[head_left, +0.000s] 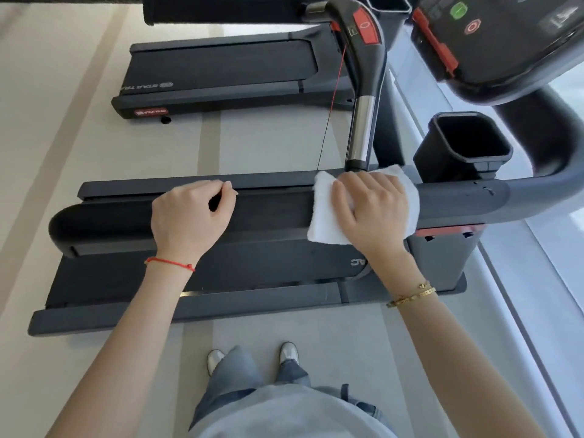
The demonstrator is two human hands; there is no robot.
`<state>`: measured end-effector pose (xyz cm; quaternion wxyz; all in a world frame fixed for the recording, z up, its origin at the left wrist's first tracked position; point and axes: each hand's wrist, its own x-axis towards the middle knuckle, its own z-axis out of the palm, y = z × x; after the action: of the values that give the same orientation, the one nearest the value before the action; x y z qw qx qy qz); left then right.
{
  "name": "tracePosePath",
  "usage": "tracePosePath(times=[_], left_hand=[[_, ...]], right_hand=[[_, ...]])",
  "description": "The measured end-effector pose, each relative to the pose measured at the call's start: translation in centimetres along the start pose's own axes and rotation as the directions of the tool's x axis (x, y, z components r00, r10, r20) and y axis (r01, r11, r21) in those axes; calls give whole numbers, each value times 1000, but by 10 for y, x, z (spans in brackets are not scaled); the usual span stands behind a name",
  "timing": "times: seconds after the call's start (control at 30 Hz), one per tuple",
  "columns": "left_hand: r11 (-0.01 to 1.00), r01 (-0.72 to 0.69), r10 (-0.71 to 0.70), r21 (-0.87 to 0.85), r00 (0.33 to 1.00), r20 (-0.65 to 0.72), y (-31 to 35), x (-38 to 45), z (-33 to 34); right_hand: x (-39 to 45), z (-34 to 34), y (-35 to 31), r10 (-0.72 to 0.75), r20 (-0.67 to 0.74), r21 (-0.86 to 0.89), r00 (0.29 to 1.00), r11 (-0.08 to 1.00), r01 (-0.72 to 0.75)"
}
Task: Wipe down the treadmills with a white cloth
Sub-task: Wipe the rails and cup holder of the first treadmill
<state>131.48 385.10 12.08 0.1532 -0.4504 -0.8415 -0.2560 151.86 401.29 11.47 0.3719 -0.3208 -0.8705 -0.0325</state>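
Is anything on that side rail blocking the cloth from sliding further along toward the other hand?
Only that hand. The right hand presses the white cloth over the handrail, and the bare stretch leftward shows nothing on it until the left hand, which hangs over the same rail, loosely curled.

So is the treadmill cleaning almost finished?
Hard to say what is already clean; nothing shows it. In hand: the right hand presses the white cloth on the near treadmill's side handrail, while the left hand rests there. Left: probably the second treadmill behind.
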Motion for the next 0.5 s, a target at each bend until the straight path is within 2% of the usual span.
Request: tracePosePath(times=[0.07,0.13,0.3,0.43,0.5], left_hand=[[1000,12,-12,-2,1000,-4,1,0,0],[1000,22,-22,-8,1000,5,3,0,-2],[1000,23,-23,-2,1000,18,4,1,-2],[1000,22,-21,-9,999,30,1,0,-3],[1000,24,-24,-16,998,53,1,0,-4]], right_hand=[[-1,1,0,89,-53,-15,995,996,-90],[2,9,-20,113,-82,-13,990,993,-114],[5,35,-83,10,-59,54,998,999,-7],[3,29,-74,-93,-15,65,996,994,93],[-3,22,-57,-98,-22,41,995,994,99]])
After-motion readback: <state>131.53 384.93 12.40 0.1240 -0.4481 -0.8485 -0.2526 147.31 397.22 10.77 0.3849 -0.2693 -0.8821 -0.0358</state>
